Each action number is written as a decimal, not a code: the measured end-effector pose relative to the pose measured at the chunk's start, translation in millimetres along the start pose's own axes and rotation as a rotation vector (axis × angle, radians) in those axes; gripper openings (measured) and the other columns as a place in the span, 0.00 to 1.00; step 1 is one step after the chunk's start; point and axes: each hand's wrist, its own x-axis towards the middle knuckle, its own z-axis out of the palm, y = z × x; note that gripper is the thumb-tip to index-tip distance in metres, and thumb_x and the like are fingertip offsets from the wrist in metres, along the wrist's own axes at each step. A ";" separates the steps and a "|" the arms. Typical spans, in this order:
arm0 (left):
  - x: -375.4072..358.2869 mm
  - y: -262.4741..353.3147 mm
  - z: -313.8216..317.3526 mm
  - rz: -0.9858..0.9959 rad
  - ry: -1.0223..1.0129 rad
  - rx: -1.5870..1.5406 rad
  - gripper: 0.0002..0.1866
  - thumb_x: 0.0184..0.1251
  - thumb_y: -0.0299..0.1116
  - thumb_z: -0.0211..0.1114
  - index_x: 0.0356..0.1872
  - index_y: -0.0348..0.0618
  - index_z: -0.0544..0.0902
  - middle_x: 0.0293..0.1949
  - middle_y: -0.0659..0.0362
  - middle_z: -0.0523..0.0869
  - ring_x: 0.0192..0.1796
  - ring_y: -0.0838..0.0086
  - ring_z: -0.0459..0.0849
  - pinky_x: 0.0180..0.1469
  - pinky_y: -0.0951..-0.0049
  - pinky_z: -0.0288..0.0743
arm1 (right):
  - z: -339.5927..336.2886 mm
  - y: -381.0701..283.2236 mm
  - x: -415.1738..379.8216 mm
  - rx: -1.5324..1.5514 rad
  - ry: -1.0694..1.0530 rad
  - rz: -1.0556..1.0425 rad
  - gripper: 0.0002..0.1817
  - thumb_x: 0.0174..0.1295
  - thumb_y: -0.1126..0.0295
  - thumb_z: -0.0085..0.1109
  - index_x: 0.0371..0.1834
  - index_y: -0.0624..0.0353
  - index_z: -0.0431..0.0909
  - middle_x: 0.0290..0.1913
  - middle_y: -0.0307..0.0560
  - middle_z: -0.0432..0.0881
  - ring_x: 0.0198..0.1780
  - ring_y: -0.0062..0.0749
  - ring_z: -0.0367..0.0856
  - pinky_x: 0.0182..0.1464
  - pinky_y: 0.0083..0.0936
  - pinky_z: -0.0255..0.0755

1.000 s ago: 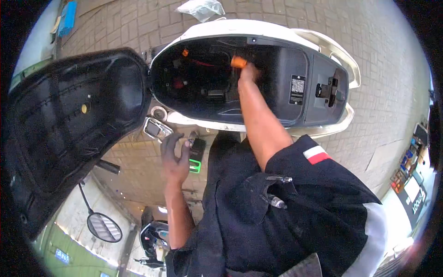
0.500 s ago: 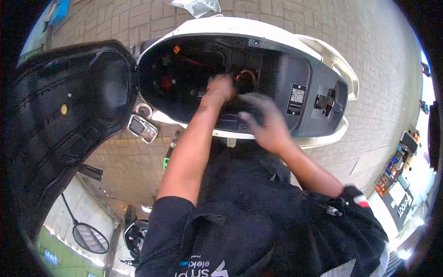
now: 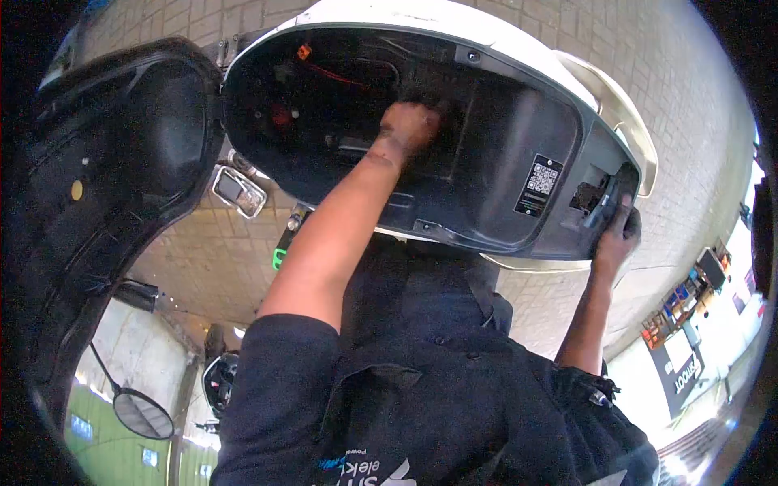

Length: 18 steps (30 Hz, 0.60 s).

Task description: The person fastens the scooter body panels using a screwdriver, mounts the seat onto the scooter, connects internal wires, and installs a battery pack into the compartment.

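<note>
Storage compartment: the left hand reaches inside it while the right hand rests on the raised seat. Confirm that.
Not quite. The head view shows the right hand gripping the scooter's rear edge beside the latch, not the raised seat. The left hand does reach inside the storage compartment.

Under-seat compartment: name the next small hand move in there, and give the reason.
Probably ease the left hand up slightly to bare what it covers. It is fisted deep in the under-seat compartment, hiding whatever it grips, beside the red wire. The right hand grips the tub's rear edge, so the scooter looks braced.
</note>
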 end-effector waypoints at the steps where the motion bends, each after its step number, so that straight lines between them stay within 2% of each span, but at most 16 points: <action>1: 0.3 0.9 1.9 -0.002 -0.006 -0.005 0.18 0.66 0.34 0.49 0.55 0.56 0.77 0.37 0.52 0.88 0.37 0.61 0.88 0.39 0.59 0.82 | -1.9 1.7 0.1 -0.018 0.011 -0.025 0.24 0.66 0.51 0.56 0.29 0.66 0.74 0.26 0.40 0.74 0.28 0.23 0.67 0.32 0.24 0.64; 3: 1.8 1.5 5.2 0.010 0.105 -0.070 0.17 0.65 0.34 0.49 0.53 0.53 0.78 0.36 0.52 0.88 0.37 0.61 0.88 0.38 0.59 0.82 | -0.3 4.4 -0.1 -0.064 0.042 -0.087 0.25 0.67 0.51 0.55 0.25 0.66 0.73 0.23 0.40 0.73 0.27 0.23 0.67 0.30 0.24 0.63; 6: 8.7 6.0 13.3 -0.010 0.136 -0.058 0.17 0.68 0.35 0.46 0.50 0.54 0.82 0.34 0.53 0.87 0.36 0.61 0.87 0.38 0.58 0.81 | 7.1 9.2 -4.4 -0.062 0.087 -0.099 0.25 0.67 0.52 0.55 0.26 0.67 0.74 0.24 0.42 0.73 0.28 0.25 0.67 0.32 0.25 0.64; 7: 8.5 5.7 9.9 -0.015 0.141 -0.062 0.17 0.68 0.35 0.46 0.50 0.54 0.82 0.34 0.53 0.87 0.36 0.61 0.87 0.38 0.58 0.81 | 7.9 14.4 -2.6 -0.010 0.083 -0.105 0.24 0.66 0.53 0.56 0.31 0.70 0.74 0.28 0.46 0.75 0.31 0.27 0.68 0.36 0.26 0.65; 8: 8.9 6.1 6.6 -0.041 0.133 -0.110 0.16 0.67 0.35 0.48 0.49 0.52 0.82 0.34 0.52 0.87 0.36 0.61 0.87 0.39 0.58 0.81 | 11.4 20.3 0.4 -0.011 0.082 -0.113 0.24 0.66 0.53 0.56 0.31 0.70 0.74 0.28 0.46 0.75 0.31 0.27 0.68 0.36 0.26 0.65; 10: 7.5 10.4 11.0 -0.056 0.113 -0.166 0.15 0.66 0.35 0.50 0.47 0.49 0.83 0.34 0.52 0.87 0.36 0.60 0.87 0.39 0.57 0.81 | 15.8 27.1 0.0 -0.028 0.168 -0.231 0.25 0.66 0.53 0.57 0.40 0.71 0.72 0.36 0.48 0.74 0.38 0.29 0.68 0.42 0.28 0.65; 11: 9.1 8.7 13.7 -0.070 0.091 -0.209 0.14 0.63 0.33 0.53 0.45 0.48 0.83 0.36 0.51 0.87 0.39 0.59 0.87 0.43 0.58 0.81 | 14.4 26.0 -1.0 -0.215 0.281 -0.257 0.26 0.66 0.52 0.56 0.48 0.70 0.69 0.43 0.50 0.70 0.44 0.34 0.67 0.48 0.30 0.65; 13: -0.9 5.8 4.9 -0.086 0.073 -0.255 0.13 0.60 0.32 0.56 0.43 0.47 0.84 0.38 0.50 0.87 0.41 0.58 0.87 0.46 0.60 0.80 | 12.4 33.3 6.3 -0.267 0.260 -0.317 0.27 0.66 0.52 0.56 0.49 0.70 0.69 0.44 0.51 0.69 0.46 0.37 0.66 0.49 0.31 0.64; 15: -28.1 -4.3 -6.2 -0.236 0.020 -0.440 0.14 0.58 0.33 0.61 0.45 0.43 0.83 0.45 0.47 0.85 0.48 0.56 0.84 0.51 0.60 0.78 | 13.2 39.9 15.6 -0.272 0.234 -0.365 0.27 0.66 0.51 0.55 0.50 0.69 0.69 0.47 0.55 0.69 0.50 0.41 0.67 0.53 0.33 0.64; 17: -73.1 -12.3 -18.7 -0.366 0.164 -0.490 0.16 0.60 0.36 0.62 0.46 0.40 0.82 0.52 0.46 0.81 0.55 0.56 0.80 0.55 0.60 0.75 | 16.4 33.9 16.2 -0.251 0.227 -0.385 0.28 0.66 0.51 0.55 0.50 0.70 0.70 0.47 0.56 0.70 0.50 0.42 0.67 0.55 0.34 0.63; 18: -88.3 -27.5 -3.0 -0.290 0.490 -0.584 0.16 0.63 0.38 0.61 0.47 0.39 0.81 0.52 0.47 0.80 0.56 0.55 0.78 0.58 0.60 0.72 | 17.6 31.7 17.0 -0.232 0.217 -0.409 0.29 0.66 0.51 0.55 0.50 0.71 0.70 0.48 0.57 0.71 0.51 0.42 0.68 0.56 0.35 0.62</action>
